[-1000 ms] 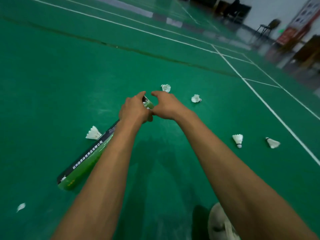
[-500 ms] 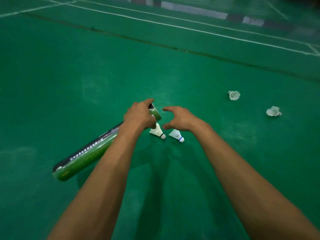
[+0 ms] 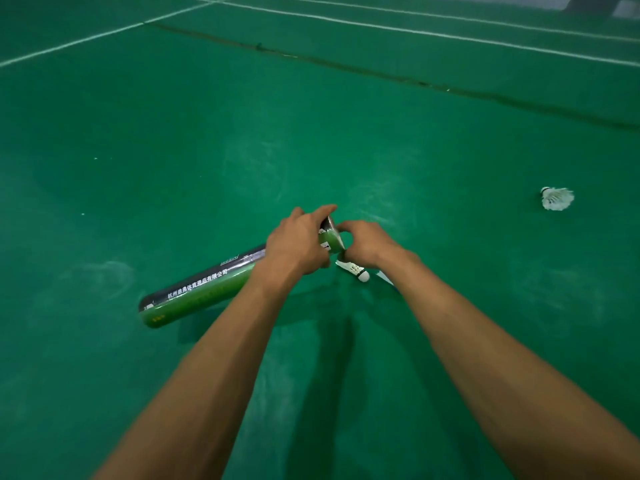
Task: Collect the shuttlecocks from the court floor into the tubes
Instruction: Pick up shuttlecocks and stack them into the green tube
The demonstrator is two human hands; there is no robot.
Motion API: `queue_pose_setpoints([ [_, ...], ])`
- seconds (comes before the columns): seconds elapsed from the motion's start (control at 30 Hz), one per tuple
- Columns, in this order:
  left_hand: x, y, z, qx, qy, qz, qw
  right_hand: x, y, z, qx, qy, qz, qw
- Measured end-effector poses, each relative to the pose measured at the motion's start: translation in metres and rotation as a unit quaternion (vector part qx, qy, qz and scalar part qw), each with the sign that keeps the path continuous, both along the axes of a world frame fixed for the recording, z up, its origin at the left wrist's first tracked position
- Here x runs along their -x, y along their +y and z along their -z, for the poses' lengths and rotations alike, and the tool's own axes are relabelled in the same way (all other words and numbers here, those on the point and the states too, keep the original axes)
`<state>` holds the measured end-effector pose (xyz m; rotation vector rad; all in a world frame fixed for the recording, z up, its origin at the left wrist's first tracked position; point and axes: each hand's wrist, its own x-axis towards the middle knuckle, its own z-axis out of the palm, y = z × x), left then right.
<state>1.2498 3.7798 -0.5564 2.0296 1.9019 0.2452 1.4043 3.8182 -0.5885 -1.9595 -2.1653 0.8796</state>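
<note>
A long green and black shuttlecock tube [image 3: 207,289] is held at a slant above the green court floor, open end up. My left hand [image 3: 298,245] grips it just below the mouth. My right hand [image 3: 369,244] is right beside the mouth, its fingers curled down onto the feather end of a white shuttlecock [image 3: 355,270] whose cork points down to the right. A second shuttlecock [image 3: 386,279] shows only as a sliver behind my right wrist. Another white shuttlecock [image 3: 557,199] lies alone on the floor far to the right.
White court lines [image 3: 415,31] run across the far floor, and a dark seam [image 3: 381,76] crosses in front of them. Scuffed pale patches mark the green floor [image 3: 173,150] around the tube.
My right hand has gone from spread open to curled over the nearer shuttlecock at the tube mouth. The view has swung left, so the far shuttlecocks have slid right and only one remains in view.
</note>
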Motion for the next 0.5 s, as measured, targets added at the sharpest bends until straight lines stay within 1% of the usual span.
queue_pose_setpoints([
  [0.1,-0.002,0.0,0.006,-0.02,0.024,-0.007,0.999,0.0,0.011,0.016,0.012,-0.014,-0.031,0.999],
  [0.2,-0.001,-0.001,0.013,-0.028,0.036,-0.02,0.999,-0.001,0.022,0.035,0.022,-0.03,-0.039,0.999],
  [0.37,-0.001,-0.006,0.023,-0.025,0.053,-0.042,0.997,-0.011,0.023,0.079,0.034,-0.06,0.022,0.997],
  [0.43,-0.003,-0.007,0.025,-0.021,0.057,-0.048,0.997,-0.017,0.017,0.097,0.041,-0.054,0.022,0.997],
  [0.5,-0.005,-0.007,0.026,-0.021,0.056,-0.047,0.997,-0.021,0.013,0.11,0.02,-0.038,0.02,0.999],
])
